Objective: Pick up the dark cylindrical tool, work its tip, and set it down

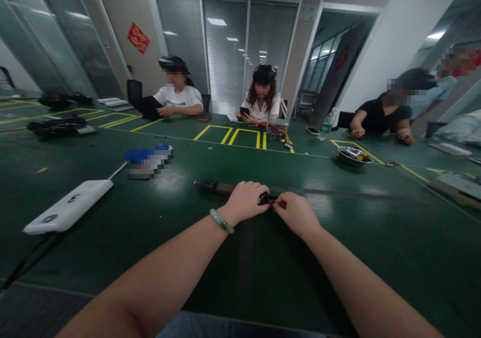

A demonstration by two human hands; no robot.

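Note:
My left hand [246, 200], with a pale green bangle on its wrist, is curled closed on a small black part [266, 198] above the green table [240, 258]. From the other side my right hand [296, 211] pinches the same part with its fingertips. Both hands meet at the table's middle. Just behind my left hand lies a dark, rod-shaped tool [214, 186], flat on the table; whether the hand touches it I cannot tell.
A white device [69, 206] with a cable lies at the left. A blue object [148, 157] sits further back. A metal bowl [353, 155], coloured wires [281, 135] and a bottle [326, 123] stand beyond. Several people sit at the far side.

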